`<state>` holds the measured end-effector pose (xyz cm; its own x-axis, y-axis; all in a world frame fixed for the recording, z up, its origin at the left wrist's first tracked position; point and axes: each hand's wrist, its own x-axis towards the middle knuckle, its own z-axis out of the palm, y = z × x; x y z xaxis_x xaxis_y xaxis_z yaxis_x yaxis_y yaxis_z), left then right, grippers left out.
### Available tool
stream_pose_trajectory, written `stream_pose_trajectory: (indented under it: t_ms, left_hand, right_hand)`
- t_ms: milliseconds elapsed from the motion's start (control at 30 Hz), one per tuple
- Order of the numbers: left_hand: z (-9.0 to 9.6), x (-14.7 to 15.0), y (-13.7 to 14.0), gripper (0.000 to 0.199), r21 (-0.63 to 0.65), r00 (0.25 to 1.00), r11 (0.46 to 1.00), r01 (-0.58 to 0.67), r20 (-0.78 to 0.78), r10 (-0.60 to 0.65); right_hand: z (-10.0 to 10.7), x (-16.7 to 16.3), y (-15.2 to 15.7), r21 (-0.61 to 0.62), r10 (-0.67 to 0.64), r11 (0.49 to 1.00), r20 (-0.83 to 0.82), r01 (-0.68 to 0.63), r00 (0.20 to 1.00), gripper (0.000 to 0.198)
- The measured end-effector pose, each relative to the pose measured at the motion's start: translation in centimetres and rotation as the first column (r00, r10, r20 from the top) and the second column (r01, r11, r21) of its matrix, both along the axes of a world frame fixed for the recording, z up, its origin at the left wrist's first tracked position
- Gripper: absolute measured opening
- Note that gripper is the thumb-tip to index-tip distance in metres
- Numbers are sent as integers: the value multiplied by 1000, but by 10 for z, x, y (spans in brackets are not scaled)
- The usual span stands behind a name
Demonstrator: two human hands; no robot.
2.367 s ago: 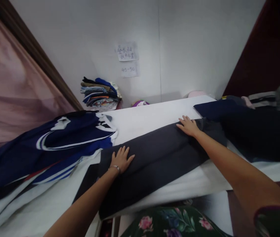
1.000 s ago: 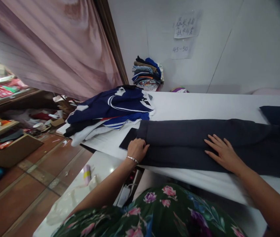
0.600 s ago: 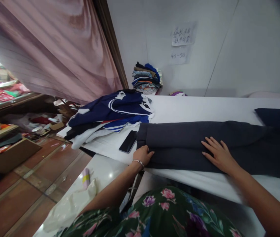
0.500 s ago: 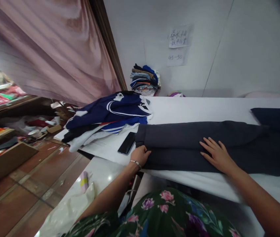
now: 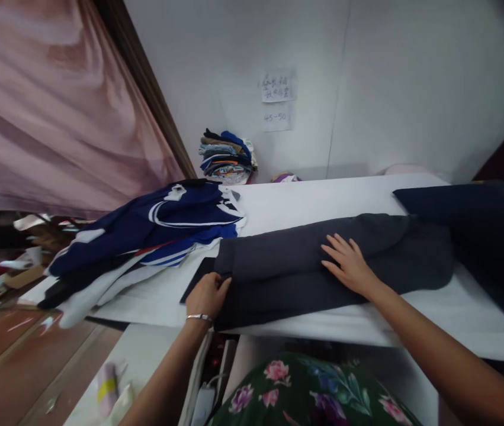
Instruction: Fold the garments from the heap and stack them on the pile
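While the white worktop [image 5: 314,204] fills the middle of the view, a dark grey garment [image 5: 278,261] stretches across it, from seven round to three o'clock. Soft, fairly light cloth, I'd say, limp and easily creased rather than fragile, so the two corners at its left end look the surest hold. Over at nine o'clock sprawls a heap of navy clothes [image 5: 136,222]; at three, very dark cloth [image 5: 496,236]; up at eleven, a folded stack [image 5: 225,155]. And the hands, well apart! At four o'clock the right hand [image 5: 348,264] rests flat, fingers spread, on the garment; at seven the left hand [image 5: 207,296] curls on its left end, and whether it pinches the fabric I can't tell. Just beside it, a dark flat object [image 5: 202,266] peeks out, and smallest of all, a bracelet [image 5: 199,318] circles that wrist.
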<state>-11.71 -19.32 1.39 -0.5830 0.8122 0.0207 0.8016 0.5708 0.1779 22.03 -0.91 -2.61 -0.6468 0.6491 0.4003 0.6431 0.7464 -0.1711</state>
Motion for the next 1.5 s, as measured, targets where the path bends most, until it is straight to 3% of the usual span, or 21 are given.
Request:
stream_pose_trajectory:
  t_ms: [100, 233, 367, 500, 567, 667, 733, 833, 933, 1033, 1133, 1267, 1333, 1500]
  left_hand:
    - [6, -18, 4, 49, 77, 997, 997, 7, -79, -1]
    - [4, -26, 24, 54, 129, 967, 976, 175, -208, -146]
    - [-1, -1, 56, 53, 119, 887, 904, 411, -280, -367]
    - [-15, 29, 84, 55, -27, 806, 842, 539, -272, -525]
    - [-27, 36, 90, 56, -113, 795, 828, 549, -237, -559]
    - [-43, 38, 93, 58, -186, 791, 822, 538, -224, -569]
    - [-49, 36, 92, 59, -196, 785, 823, 533, -249, -568]
    - [-51, 35, 91, 58, -210, 775, 822, 529, -274, -569]
    - [-51, 34, 91, 59, -219, 768, 818, 532, -282, -575]
    - [-52, 33, 91, 59, -215, 773, 819, 532, -273, -573]
    - [-54, 33, 91, 59, -199, 771, 817, 541, -270, -577]
    - [-55, 33, 92, 59, -190, 774, 819, 541, -268, -573]
    - [-55, 34, 92, 59, -180, 778, 821, 542, -263, -571]
    - [-45, 39, 88, 57, -139, 808, 824, 550, -160, -567]
  right_hand:
    - [18, -24, 2, 20, -15, 1000, -53, 16, 998, 52]
    - [2, -41, 8, -107, -26, 994, 110, 38, 994, 57]
    - [-22, -40, 9, -205, 2, 978, 195, 38, 981, 59]
    - [-10, -31, 13, -295, 47, 955, 138, -4, 989, 61]
    - [6, -22, 25, -278, 0, 960, 88, 24, 996, 61]
    - [27, 3, 59, -183, -191, 963, 65, 199, 980, 62]
    - [32, 28, 85, -138, -338, 927, 100, 349, 936, 62]
    - [20, 68, 114, -182, -492, 826, 227, 533, 840, 64]
    - [-6, 95, 123, -263, -524, 753, 315, 604, 791, 66]
    - [-24, 103, 122, -249, -539, 751, 304, 611, 786, 67]
    - [-25, 102, 121, -241, -540, 752, 311, 614, 782, 66]
    - [-9, 95, 121, -242, -547, 731, 351, 638, 760, 62]
    - [1, 83, 117, -212, -549, 746, 339, 631, 764, 60]
    - [9, 31, 93, -84, -366, 919, 175, 384, 914, 63]
